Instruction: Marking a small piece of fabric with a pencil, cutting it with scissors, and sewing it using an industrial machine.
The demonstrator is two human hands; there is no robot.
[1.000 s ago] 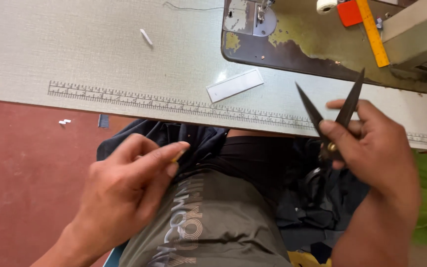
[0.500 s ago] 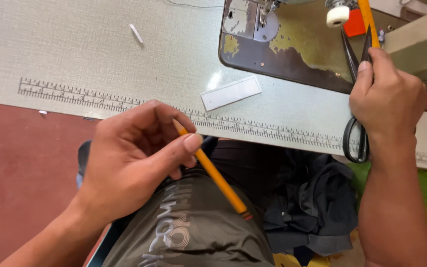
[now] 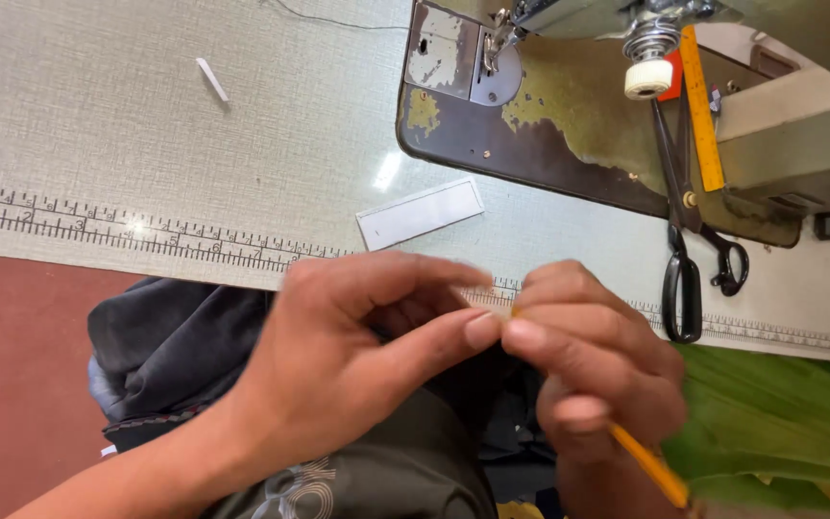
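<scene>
A: Pinching a yellow pencil [image 3: 647,463] in the right hand [image 3: 596,370], fingers closed round the shaft, its upper end at the fingertips and the rest running down out of the bottom of the hand. Left hand [image 3: 353,360] meets it there: thumb and forefinger closed on that end or on something tiny beside it, can't tell which, it's blurred.

B: Where's all that sitting?

A: Over the lap, above dark cloth [image 3: 160,346], just in front of the counter [image 3: 98,125] edge with its printed ruler strip [image 3: 127,235].

B: Rest of the counter?

A: White rectangular tag [image 3: 420,212] just past the hands. Black scissors [image 3: 689,231] lying well right, against the sewing machine [image 3: 549,125] base, orange ruler [image 3: 701,106] beside them. Small white stick [image 3: 212,79] far back left.

B: Risks?

A: My read: both grips crowd one small spot, so a slip of the left pinch could jab a fingertip or snap the pencil point. If dropped, it'd fall into the cloth folds and hide there.
</scene>
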